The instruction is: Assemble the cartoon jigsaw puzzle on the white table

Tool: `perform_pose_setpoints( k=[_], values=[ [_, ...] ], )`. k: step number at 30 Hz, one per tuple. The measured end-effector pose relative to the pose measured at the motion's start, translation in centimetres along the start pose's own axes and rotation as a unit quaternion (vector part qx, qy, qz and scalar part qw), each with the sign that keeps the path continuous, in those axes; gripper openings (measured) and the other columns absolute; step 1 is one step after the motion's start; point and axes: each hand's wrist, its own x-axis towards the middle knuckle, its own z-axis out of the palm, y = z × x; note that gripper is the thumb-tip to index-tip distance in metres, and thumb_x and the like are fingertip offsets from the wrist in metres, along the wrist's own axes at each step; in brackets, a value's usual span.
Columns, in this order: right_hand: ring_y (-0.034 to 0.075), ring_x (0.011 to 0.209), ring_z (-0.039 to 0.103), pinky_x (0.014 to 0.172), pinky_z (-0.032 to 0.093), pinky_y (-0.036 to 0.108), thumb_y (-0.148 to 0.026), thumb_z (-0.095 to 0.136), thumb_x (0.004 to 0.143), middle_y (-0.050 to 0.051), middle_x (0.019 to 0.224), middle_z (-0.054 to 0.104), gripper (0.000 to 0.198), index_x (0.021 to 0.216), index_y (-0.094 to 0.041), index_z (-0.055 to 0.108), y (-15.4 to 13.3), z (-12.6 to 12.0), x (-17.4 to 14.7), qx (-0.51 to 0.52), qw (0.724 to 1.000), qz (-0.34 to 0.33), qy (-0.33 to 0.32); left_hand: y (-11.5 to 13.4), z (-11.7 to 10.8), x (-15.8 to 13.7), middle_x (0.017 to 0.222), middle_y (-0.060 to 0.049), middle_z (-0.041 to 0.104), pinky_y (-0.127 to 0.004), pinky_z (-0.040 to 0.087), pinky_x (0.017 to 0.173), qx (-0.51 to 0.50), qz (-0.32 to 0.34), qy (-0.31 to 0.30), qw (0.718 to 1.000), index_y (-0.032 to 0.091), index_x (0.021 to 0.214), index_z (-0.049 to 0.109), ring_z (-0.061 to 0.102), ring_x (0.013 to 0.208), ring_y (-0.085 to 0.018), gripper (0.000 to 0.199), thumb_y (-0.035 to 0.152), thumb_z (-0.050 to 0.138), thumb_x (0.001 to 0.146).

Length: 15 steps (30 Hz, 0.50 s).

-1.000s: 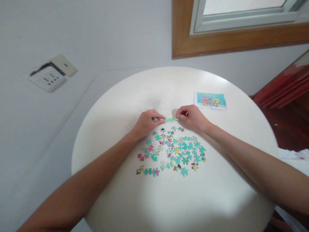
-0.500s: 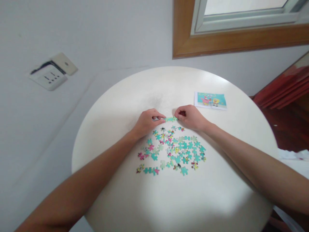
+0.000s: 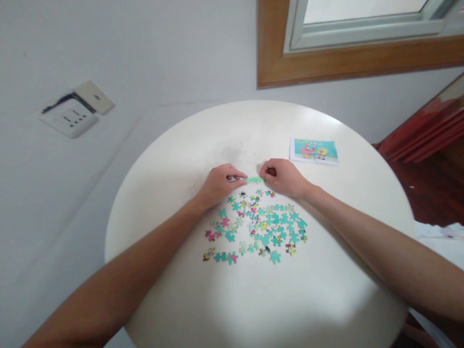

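A short strip of joined puzzle pieces [image 3: 254, 180], green and yellowish, lies flat on the white round table [image 3: 174, 159] between my two hands. My left hand [image 3: 223, 182] pinches the strip's left end between thumb and fingers. At the right end, the curled fingertips of my right hand [image 3: 285, 177] press together on the strip and partly cover it. Just below the hands spreads a group of loose puzzle pieces [image 3: 275, 219] in teal, pale green, pink and yellow. A few pieces near the bottom left form a short teal row [image 3: 225, 257].
A printed picture card [image 3: 314, 151] with cartoon figures lies beyond my right hand. The table stands against a wall with a socket [image 3: 70, 117] at left and a wood-framed window [image 3: 270, 58] above. Red curtain fabric [image 3: 420, 130] hangs to the right.
The view has shifted slightly. My right fingertips have settled a little lower on the strip's right end, and the gap between the hands is slightly narrower. The loose pieces stay put.
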Motion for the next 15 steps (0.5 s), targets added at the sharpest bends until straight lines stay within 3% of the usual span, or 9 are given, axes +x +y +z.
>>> perform_pose_setpoints(
  k=[6,15],
  values=[
    [0.014,0.066,0.053,0.065,0.038,0.029,-0.020,0.053,0.077,0.005,0.075,0.067,0.016,0.075,-0.016,0.069,0.8,-0.5,-0.1,0.018,0.999,0.006,0.034,-0.3,0.1,0.0,0.087,-0.003,0.069,-0.026,0.046,0.071,-0.003,0.003,-0.001,1.000,0.022,0.094,0.078,0.060,0.074,-0.014,0.017,0.029,0.073,0.079],
    [0.016,0.068,0.056,0.065,0.040,0.031,-0.020,0.056,0.077,0.007,0.080,0.070,0.018,0.081,-0.018,0.073,0.3,-0.8,-1.2,-0.014,0.999,0.026,0.014,0.0,-0.1,0.0,0.085,-0.003,0.069,-0.027,0.046,0.071,-0.006,-0.002,-0.001,1.000,0.022,0.093,0.078,0.060,0.074,-0.014,0.017,0.028,0.073,0.079]
  ],
)
